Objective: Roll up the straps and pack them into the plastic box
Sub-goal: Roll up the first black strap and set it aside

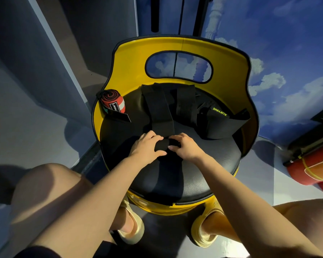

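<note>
A long black strap (159, 110) lies flat on the black seat of a yellow chair (185, 51), running away from me. Its near end is wound into a small roll (163, 145). My left hand (147, 146) and my right hand (184, 146) both grip that roll from either side. A finished red, white and green rolled strap (113, 104) rests at the seat's back left. A second black strap (186, 103) and a black belt marked XUEYING (219, 116) lie at the back right. No plastic box is in view.
The chair's yellow backrest curves around the seat's far side and flanks. A red roll with a yellow line (313, 168) lies on the floor at right under dark items. My knees and yellow shoes (132, 226) are below the seat. A grey wall stands at left.
</note>
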The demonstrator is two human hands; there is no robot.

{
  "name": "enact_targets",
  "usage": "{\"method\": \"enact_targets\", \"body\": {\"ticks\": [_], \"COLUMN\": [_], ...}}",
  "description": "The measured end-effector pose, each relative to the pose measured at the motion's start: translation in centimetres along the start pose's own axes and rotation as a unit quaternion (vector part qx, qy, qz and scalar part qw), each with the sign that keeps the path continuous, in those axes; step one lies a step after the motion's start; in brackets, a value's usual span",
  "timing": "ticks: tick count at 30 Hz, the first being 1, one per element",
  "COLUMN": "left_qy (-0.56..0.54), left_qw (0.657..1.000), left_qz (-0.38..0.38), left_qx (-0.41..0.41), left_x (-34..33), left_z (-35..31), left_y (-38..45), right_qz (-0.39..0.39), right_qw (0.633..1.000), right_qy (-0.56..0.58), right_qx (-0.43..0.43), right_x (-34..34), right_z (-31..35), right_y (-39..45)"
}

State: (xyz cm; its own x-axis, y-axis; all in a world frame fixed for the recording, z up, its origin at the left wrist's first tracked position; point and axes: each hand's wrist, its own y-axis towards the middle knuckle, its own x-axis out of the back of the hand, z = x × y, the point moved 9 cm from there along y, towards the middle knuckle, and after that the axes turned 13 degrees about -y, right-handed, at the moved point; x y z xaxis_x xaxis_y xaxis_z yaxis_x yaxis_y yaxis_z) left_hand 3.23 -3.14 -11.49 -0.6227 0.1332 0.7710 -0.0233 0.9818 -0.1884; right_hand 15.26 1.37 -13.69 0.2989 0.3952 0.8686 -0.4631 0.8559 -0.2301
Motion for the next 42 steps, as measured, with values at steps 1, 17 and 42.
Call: {"method": "enact_targets", "body": {"ticks": [1, 17, 42], "left_qy": [0.019, -0.041, -0.208], "left_qw": [1.000, 0.998, 0.962], "left_qz": [0.011, 0.032, 0.127], "left_qx": [-0.001, 0.026, 0.119], "left_x": [-0.2, 0.1, -0.8], "left_z": [0.1, 1.2, 2.2], "left_y": [0.0, 2.7, 2.8], "right_qz": [0.006, -0.106, 0.024], "right_qw": [1.000, 0.989, 0.998], "right_qy": [0.002, -0.026, -0.017], "right_qx": [-0.006, 0.097, 0.052], "right_x": [0.0, 0.7, 0.7], "right_z": [-0.1, 1.1, 0.4], "right_y": [0.2, -0.7, 0.9]}}
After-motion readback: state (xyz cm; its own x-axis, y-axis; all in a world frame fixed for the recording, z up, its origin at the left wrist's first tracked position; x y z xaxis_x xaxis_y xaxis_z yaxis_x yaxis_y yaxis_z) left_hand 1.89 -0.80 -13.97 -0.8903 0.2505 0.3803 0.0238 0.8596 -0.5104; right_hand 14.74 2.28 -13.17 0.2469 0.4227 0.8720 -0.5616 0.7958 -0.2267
